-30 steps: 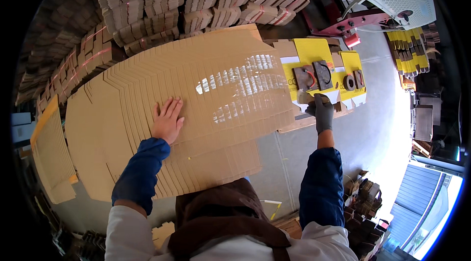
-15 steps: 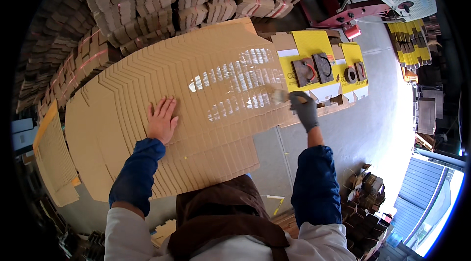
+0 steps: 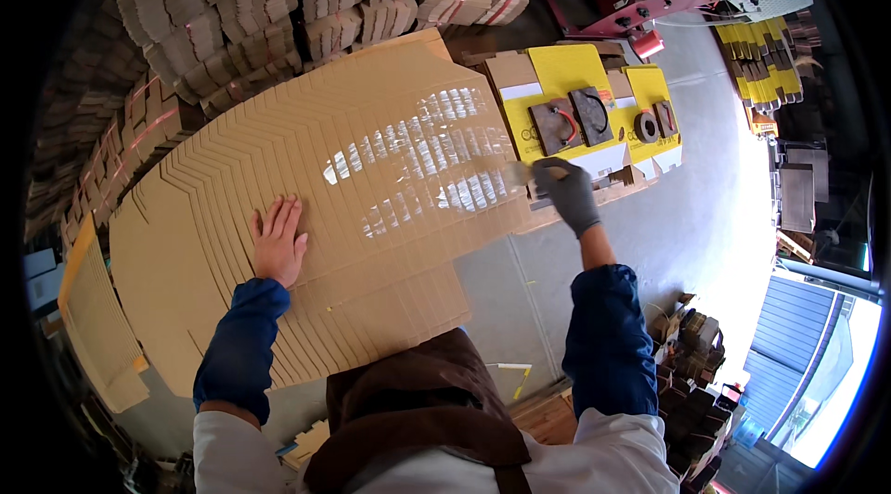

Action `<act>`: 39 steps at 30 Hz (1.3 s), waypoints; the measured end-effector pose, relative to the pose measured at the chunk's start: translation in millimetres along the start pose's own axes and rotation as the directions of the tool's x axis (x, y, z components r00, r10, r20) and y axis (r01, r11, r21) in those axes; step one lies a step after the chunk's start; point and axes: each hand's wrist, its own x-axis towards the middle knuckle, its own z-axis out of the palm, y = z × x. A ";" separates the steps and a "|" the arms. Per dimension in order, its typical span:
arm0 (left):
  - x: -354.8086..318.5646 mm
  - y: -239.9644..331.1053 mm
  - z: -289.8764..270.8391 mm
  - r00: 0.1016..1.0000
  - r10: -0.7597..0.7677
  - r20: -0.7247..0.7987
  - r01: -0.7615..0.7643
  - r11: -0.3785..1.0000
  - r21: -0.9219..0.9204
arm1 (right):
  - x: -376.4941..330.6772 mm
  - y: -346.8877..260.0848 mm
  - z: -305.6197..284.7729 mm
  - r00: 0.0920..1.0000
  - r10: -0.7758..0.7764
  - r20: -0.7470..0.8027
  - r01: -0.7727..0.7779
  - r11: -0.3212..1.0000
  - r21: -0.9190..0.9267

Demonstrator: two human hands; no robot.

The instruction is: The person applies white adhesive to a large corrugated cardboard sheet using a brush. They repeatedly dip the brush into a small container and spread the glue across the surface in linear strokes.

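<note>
Overlapping flat cardboard sheets (image 3: 213, 206) are fanned out in front of me, their edges forming many steps. Rows of shiny, wet-looking whitish patches (image 3: 436, 146) lie across the right part of the fan. Bare and flat, my left hand (image 3: 279, 243) rests on the sheets left of these patches, fingers stretched out. My right hand (image 3: 568, 192) wears a dark grey glove and is closed around a brush (image 3: 516, 177), whose pale, blurred end is at the right edge of the sheets. The glove hides its handle.
Yellow printed cardboard (image 3: 568, 67) on a pallet beyond my right hand carries dark blocks with handles (image 3: 591, 115) and a tape roll (image 3: 646, 127). Tall bundled cardboard stacks (image 3: 269, 30) line the far side. A red machine (image 3: 640, 13) stands far right. More cardboard (image 3: 97, 327) leans left.
The whole view has shifted, so the sheets appear farther left. My right hand stays with the brush at the sheets' right edge; my left hand still lies flat.
</note>
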 end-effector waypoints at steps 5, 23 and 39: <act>5.9 3.7 2.7 1.000 0.023 0.016 -0.023 1.000 -0.003 | 14.2 11.8 -24.7 0.998 -0.058 -0.010 0.045 0.861 -0.507; -1.4 -3.3 9.5 1.000 0.005 0.016 -0.006 1.000 0.028 | 2.5 -3.1 -14.4 0.986 -0.147 0.073 0.164 0.909 -0.383; 1.5 -2.3 5.5 1.000 0.015 -0.008 -0.015 1.000 0.004 | 38.1 -20.7 13.2 0.985 -0.169 0.018 0.162 0.904 -0.394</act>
